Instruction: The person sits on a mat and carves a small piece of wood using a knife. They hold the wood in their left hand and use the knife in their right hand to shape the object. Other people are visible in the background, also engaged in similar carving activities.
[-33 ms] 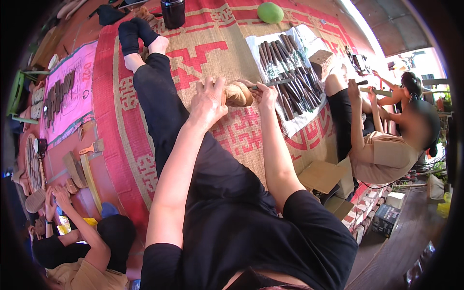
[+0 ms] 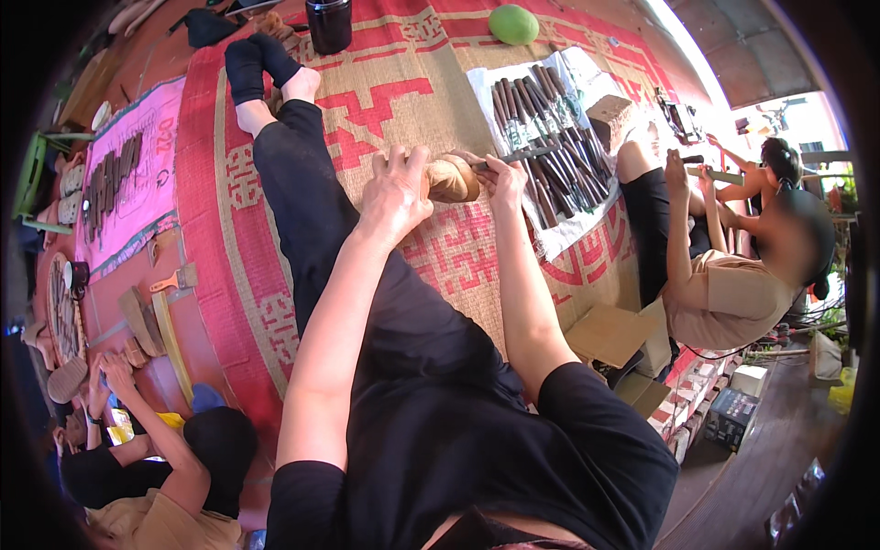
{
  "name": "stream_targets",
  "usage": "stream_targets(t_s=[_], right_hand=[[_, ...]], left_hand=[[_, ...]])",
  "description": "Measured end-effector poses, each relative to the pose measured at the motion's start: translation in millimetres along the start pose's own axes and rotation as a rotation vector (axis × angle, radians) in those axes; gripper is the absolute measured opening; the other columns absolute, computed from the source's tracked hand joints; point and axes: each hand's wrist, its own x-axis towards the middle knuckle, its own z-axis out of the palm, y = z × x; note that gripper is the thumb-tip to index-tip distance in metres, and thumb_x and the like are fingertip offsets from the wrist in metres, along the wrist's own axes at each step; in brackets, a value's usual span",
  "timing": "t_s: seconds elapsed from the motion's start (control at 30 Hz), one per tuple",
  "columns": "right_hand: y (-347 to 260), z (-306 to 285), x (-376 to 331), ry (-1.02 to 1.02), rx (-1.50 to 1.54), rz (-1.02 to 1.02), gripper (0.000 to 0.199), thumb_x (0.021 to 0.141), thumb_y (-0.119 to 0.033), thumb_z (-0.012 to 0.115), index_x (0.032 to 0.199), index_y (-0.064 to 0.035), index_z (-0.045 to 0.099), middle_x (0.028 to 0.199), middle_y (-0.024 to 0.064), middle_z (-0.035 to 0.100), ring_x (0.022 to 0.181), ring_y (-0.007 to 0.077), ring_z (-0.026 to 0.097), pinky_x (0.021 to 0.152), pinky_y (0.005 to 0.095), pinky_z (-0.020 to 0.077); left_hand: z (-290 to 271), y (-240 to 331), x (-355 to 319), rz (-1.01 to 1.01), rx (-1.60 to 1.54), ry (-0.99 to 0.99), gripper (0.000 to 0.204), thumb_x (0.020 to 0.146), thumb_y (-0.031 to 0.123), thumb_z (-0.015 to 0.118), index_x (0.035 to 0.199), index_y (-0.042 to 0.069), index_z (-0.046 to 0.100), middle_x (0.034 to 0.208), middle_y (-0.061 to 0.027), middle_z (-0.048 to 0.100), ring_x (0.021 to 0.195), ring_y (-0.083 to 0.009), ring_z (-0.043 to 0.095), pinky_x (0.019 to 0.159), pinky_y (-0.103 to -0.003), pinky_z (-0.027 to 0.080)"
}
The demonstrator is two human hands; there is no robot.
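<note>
The left hand [image 2: 397,194] gripped a brown carving [image 2: 452,180]; at its three o'clock, the right hand [image 2: 504,183] pinched a tool [image 2: 537,153].

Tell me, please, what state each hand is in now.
Left hand: closed, holding a rounded tan piece.
Right hand: closed on a slim dark tool.

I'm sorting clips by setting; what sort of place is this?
Probably a craft workshop, perhaps for carving: rows of slim tools lie on a white sheet, and the left hand holds a brown, wood-like piece.
</note>
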Motion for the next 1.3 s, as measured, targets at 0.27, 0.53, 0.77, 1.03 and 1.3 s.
stream_targets(t_s=[0.27,0.53,0.77,1.03,1.3], right_hand=[[-8,23,-25,-0.200,0.023,-0.048,0.013,0.076,0.002,0.067,0.088,0.0060,0.063,0.085,0.0166,0.069,0.072,0.0206,0.067,0.068,0.0306,0.0538],[-2,8,-8,-0.121,-0.102,-0.054,0.011,0.078,-0.003,0.069,0.084,0.0011,0.061,0.078,0.0102,0.067,0.066,0.0192,0.066,0.058,0.0272,0.0540],[-1,14,-3,0.005,-0.115,-0.100,0.010,0.077,0.002,0.066,0.080,0.0031,0.056,0.072,0.0135,0.064,0.056,0.0183,0.063,0.051,0.0259,0.0510],[-14,21,-15,-0.171,-0.283,-0.083,0.011,0.079,-0.003,0.066,0.089,0.0022,0.063,0.081,0.0096,0.068,0.067,0.0162,0.064,0.063,0.0301,0.0518],[-18,-5,3,-0.015,-0.141,-0.022,0.011,0.080,-0.003,0.067,0.085,0.0016,0.059,0.074,0.0128,0.065,0.053,0.0163,0.062,0.047,0.0222,0.0485]], left_hand=[[-3,1,-1,-0.016,0.016,-0.014,0.065,0.064,0.007,0.071,0.121,0.014,0.039,0.113,-0.0146,0.047,0.109,-0.0382,0.048,0.084,-0.047,0.054],[-1,0,1,-0.006,0.007,-0.007,0.060,0.066,0.007,0.068,0.119,0.014,0.041,0.113,-0.0144,0.047,0.109,-0.0388,0.048,0.084,-0.048,0.054],[-1,3,1,0.004,0.001,-0.013,0.063,0.064,0.007,0.070,0.119,0.014,0.040,0.113,-0.0139,0.046,0.112,-0.0389,0.047,0.086,-0.047,0.054],[-1,2,0,-0.012,0.002,-0.006,0.063,0.064,0.007,0.071,0.119,0.014,0.041,0.113,-0.0130,0.047,0.111,-0.0375,0.047,0.085,-0.047,0.054],[-2,3,0,0.010,0.003,-0.020,0.060,0.066,0.006,0.069,0.119,0.014,0.042,0.111,-0.0133,0.047,0.111,-0.0381,0.048,0.085,-0.047,0.054]])
